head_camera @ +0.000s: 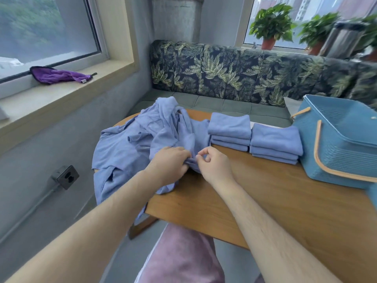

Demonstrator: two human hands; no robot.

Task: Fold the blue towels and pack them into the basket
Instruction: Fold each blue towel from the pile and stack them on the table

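My wooden bench (265, 190) carries a heap of unfolded blue towels (132, 139) at its left end, spilling over the edge. Just right of the heap stand three folded towels in a left stack (230, 124) and three in a right stack (275, 137). The blue basket (336, 152) sits just beside the right stack.

A lounge-like window nook: leaf-print bench sofa (234, 72), wooden table (265, 190), potted plants (271, 25) on the sill.
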